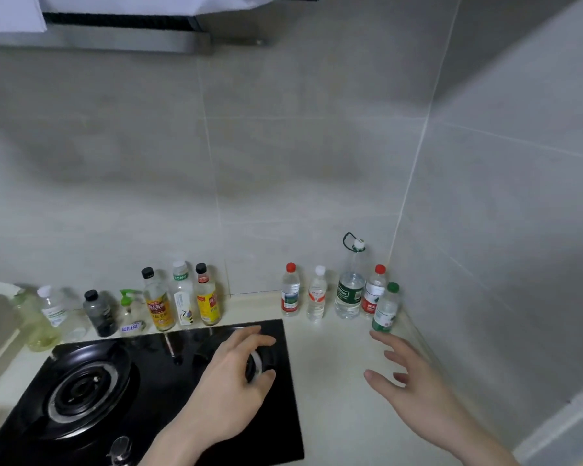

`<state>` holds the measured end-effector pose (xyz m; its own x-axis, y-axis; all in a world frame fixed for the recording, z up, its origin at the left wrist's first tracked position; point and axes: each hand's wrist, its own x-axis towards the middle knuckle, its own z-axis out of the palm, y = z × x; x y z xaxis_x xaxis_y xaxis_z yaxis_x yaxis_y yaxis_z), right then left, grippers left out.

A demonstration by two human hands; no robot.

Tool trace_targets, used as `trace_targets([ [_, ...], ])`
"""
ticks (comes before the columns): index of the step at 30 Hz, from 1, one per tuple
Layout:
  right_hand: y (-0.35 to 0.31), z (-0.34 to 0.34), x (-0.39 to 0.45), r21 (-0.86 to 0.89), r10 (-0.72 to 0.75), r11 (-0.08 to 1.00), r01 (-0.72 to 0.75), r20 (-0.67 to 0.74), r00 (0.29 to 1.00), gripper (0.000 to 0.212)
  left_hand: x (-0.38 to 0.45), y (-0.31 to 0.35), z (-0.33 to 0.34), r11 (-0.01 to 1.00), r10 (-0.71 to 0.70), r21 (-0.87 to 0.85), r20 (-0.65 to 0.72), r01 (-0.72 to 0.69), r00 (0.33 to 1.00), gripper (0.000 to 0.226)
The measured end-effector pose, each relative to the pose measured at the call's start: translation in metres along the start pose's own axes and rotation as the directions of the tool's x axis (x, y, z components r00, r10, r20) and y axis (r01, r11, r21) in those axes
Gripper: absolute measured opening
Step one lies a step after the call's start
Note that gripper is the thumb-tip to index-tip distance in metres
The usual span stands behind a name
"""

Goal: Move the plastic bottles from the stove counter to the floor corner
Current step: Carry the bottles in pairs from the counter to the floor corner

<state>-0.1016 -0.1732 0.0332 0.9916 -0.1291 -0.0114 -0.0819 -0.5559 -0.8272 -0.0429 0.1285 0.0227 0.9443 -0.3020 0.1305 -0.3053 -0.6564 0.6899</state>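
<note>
The right hand point(414, 381) is reaching with fingers spread, holding nothing, just in front of a green-capped bottle point(386, 307). The left hand point(229, 381) is hovering loosely spread over the black stove point(148, 391). Five water bottles point(349, 290) are standing upright in the counter's point(337, 381) back right corner.

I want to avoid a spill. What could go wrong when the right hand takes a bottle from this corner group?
1. The small green-capped plastic bottle stands close beside the red-capped, red-labelled bottle; the open right hand might tip the neighbour.
2. The left hand hovers over the black glass stove top; if the burner is warm, it could burn.
</note>
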Motion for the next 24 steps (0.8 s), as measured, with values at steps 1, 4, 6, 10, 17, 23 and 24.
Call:
trace_targets([
  [1,0.004,-0.003,0.011,-0.013,-0.001,1.000,0.001,0.012,1.000,0.055,0.005,-0.001,0.004,1.000,-0.009,0.003,-0.003,0.009,1.000,0.044],
  [4,0.015,-0.009,0.038,-0.025,0.014,1.000,-0.013,0.047,0.999,0.055,0.019,-0.007,0.011,0.999,-0.039,0.021,0.007,0.039,0.999,0.047],
  [6,0.021,-0.012,0.054,-0.021,0.015,1.000,-0.014,0.047,0.999,0.056,0.031,-0.011,0.013,0.998,-0.049,0.033,0.011,0.049,0.999,0.049],
  [10,0.033,-0.012,0.080,-0.036,0.037,0.999,-0.037,0.006,0.999,0.057,0.070,-0.017,0.014,0.997,-0.040,0.062,0.053,0.036,0.998,0.051],
  [17,0.057,-0.020,0.112,-0.066,0.082,0.994,-0.083,-0.028,0.996,0.059,0.136,-0.012,0.032,0.996,0.007,0.085,0.143,-0.019,0.990,0.055],
  [23,0.093,-0.036,0.142,-0.093,0.146,0.984,-0.149,-0.043,0.988,0.062,0.179,-0.005,0.055,0.997,-0.010,0.074,0.201,-0.005,0.979,0.058],
  [24,0.098,-0.039,0.148,-0.104,0.155,0.982,-0.158,-0.035,0.987,0.062,0.187,-0.005,0.060,0.997,-0.022,0.074,0.204,0.007,0.979,0.058],
])
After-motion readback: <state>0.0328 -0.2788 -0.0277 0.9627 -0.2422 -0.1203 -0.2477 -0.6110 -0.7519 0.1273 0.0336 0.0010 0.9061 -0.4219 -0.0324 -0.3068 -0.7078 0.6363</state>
